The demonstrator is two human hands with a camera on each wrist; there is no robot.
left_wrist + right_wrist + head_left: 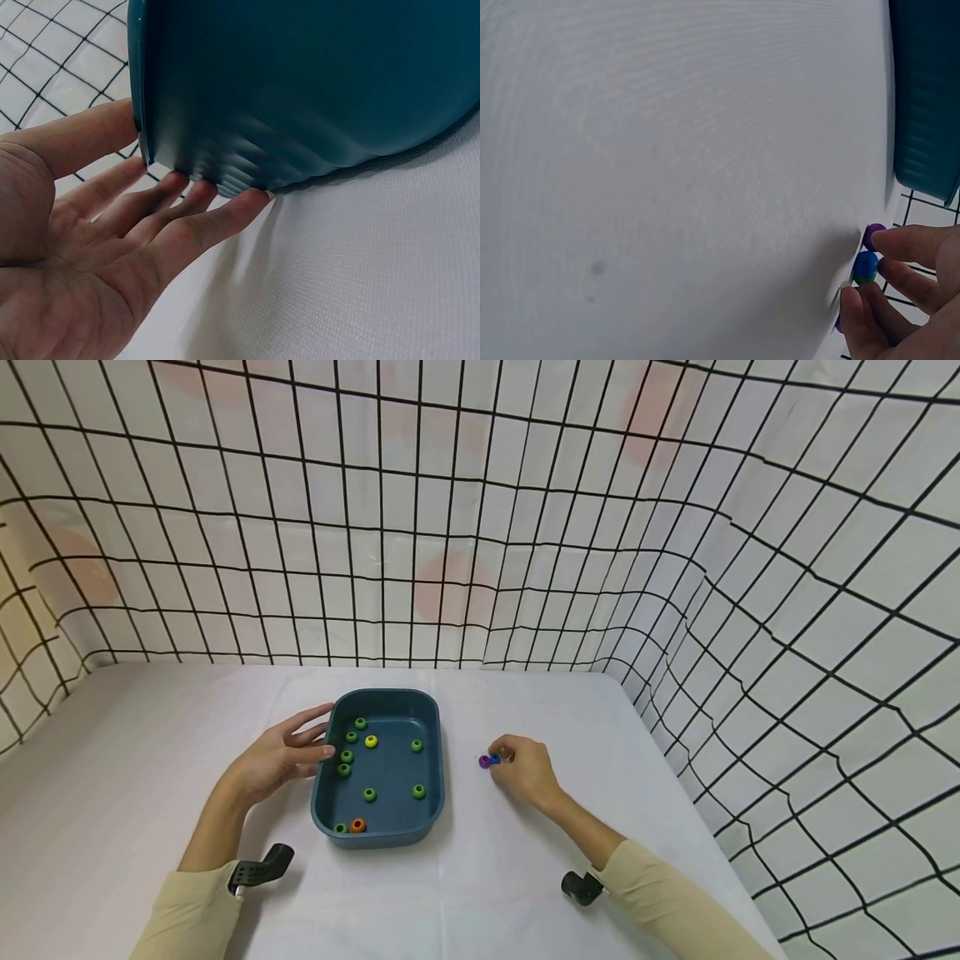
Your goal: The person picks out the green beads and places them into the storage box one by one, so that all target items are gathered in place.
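Note:
My left hand (272,762) is at the left side of a dark blue-green plastic tub (441,760). Its thumb touches the rim and its extended fingertips rest against the outer wall, as the left wrist view shows. Right of the tub, my right hand (528,774) reaches down to the table with curled fingers around a small cluster of beads. A purple bead (874,237) lies at the index fingertip, and a blue bead (865,265) sits between fingers and thumb. A bit of green shows beneath the blue one, and a second purple bead is partly hidden behind the thumb.
Inside the tub lie several green beads (417,791), a yellow bead (371,742) and an orange bead (357,825). White cloth covers the table (495,893). Black wire mesh (450,535) stands before white sheeting at the back and sides.

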